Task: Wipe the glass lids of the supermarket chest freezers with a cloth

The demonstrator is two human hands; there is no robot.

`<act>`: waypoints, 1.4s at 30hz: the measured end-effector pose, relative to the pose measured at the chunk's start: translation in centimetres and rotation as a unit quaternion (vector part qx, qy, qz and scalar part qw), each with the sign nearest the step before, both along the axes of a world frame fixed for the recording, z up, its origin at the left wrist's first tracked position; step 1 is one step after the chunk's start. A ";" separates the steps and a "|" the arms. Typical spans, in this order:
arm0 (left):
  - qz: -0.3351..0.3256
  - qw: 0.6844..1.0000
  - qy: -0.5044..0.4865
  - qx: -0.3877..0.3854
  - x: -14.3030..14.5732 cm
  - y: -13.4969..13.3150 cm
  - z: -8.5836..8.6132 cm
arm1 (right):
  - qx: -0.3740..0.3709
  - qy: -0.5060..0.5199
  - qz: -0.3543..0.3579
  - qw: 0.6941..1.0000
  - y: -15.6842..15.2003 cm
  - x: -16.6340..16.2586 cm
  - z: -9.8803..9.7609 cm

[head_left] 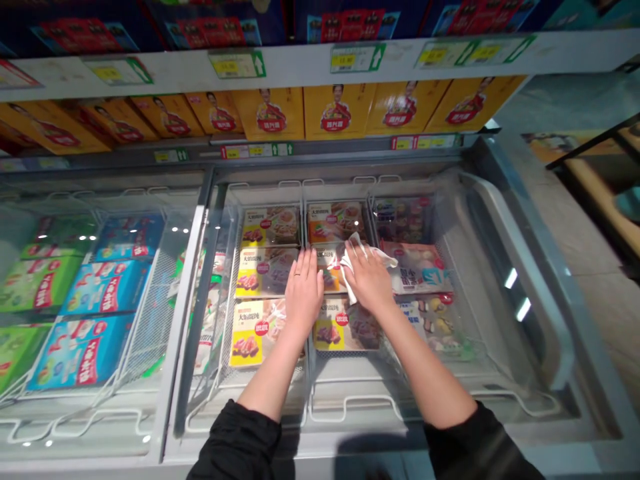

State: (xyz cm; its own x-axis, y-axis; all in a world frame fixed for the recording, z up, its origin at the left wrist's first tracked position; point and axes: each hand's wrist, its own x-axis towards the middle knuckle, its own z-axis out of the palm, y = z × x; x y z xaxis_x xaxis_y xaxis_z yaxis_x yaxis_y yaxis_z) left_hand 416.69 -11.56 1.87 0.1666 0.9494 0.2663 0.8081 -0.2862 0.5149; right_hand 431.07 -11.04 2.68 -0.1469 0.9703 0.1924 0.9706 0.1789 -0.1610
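My left hand (305, 290) lies flat on the glass lid (345, 380) of a chest freezer, fingers stretched, with a ring on one finger and nothing held. To its right, my right hand (369, 277) presses a crumpled white cloth (351, 288) against the same glass. Parts of the cloth stick out around the fingers; the rest is hidden under the palm. Beneath the lid, boxes of frozen wontons (257, 332) stand in wire baskets (350, 400). A pink-and-white frozen food bag (417, 267) lies below the glass, right of the cloth.
Another freezer section with blue boxes (103, 287) and green boxes (43, 283) is on the left. Yellow boxes (335, 110) line a shelf behind, under a ledge with price tags (357, 59). A curved lid handle (543, 280) runs along the right side.
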 end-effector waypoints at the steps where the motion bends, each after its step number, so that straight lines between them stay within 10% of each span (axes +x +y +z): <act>1: 0.006 1.000 0.005 0.001 0.0 0.0 0.1 | -0.003 -0.008 -0.012 1.000 -0.5 0.2 0.0; 13: 0.036 0.998 0.055 0.004 0.2 0.4 0.1 | 0.001 -0.040 0.067 0.997 5.7 -0.2 0.9; 19: 0.027 0.998 0.051 -0.003 0.2 0.6 0.3 | -0.021 -0.045 0.048 0.998 0.5 -1.2 0.7; 27: 0.027 0.998 0.055 0.006 0.5 0.5 -0.4 | -0.015 -0.022 0.044 0.999 3.7 -0.8 0.4; 34: 0.031 0.996 0.075 0.024 0.9 -0.2 -0.4 | -0.025 -0.023 0.129 0.991 -3.8 0.6 0.4; 42: 0.051 0.994 0.073 0.059 1.2 -0.7 -0.7 | -0.018 -0.005 0.073 0.997 3.1 -0.1 0.5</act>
